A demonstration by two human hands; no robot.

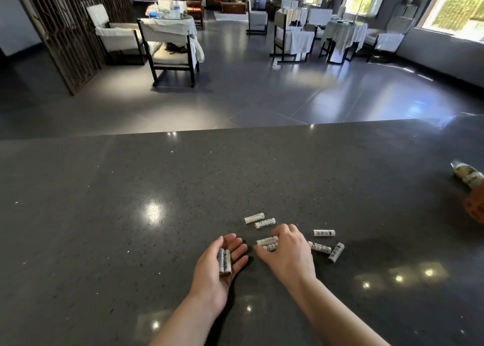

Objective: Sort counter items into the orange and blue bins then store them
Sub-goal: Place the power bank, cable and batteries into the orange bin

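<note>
Batteries lie scattered on the dark counter (131, 188), and from the head view I see my left hand (222, 264) palm-up and relaxed wide, cradling two batteries (225, 262). My right hand (288, 254) curls down over another pair (267, 243), fingertips pinching them against the stone. Loose ones remain: two (260, 221) at twelve o'clock of that hand, three (324, 246) at three o'clock. They look small, rigid, smooth and prone to rolling, light enough to gather several; I judge a pinch across the barrel is safest. A packet (467, 175) sits far out at two o'clock. No bins show.
</note>
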